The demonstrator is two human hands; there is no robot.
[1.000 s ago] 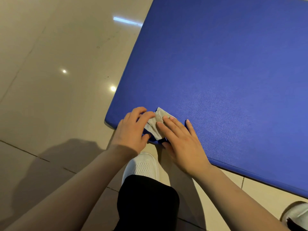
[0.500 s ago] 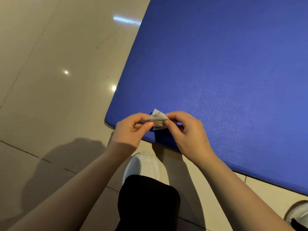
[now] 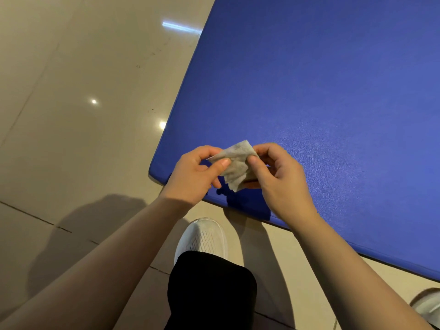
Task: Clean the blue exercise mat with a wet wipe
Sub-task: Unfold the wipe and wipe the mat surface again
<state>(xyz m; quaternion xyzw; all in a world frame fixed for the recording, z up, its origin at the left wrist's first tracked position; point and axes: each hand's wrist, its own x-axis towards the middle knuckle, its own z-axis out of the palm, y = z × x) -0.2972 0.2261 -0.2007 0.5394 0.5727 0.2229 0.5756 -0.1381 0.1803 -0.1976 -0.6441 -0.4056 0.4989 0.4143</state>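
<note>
The blue exercise mat (image 3: 321, 103) lies on the floor and fills the upper right of the head view; its near left corner is just under my hands. A small greyish, soiled wet wipe (image 3: 235, 164) hangs in the air above that corner, partly unfolded. My left hand (image 3: 195, 175) pinches the wipe's left edge between thumb and fingers. My right hand (image 3: 278, 177) pinches its right edge the same way. Neither hand touches the mat.
Glossy beige floor tiles (image 3: 83, 115) spread to the left and below the mat. My white shoe (image 3: 204, 239) and black trouser leg (image 3: 212, 289) are just in front of the mat's near edge. Another white shoe (image 3: 428, 306) shows at the bottom right.
Both hands pressed the wipe flat on the mat's corner, then picked it up. Now it is held higher and pulled wider between the two hands.
</note>
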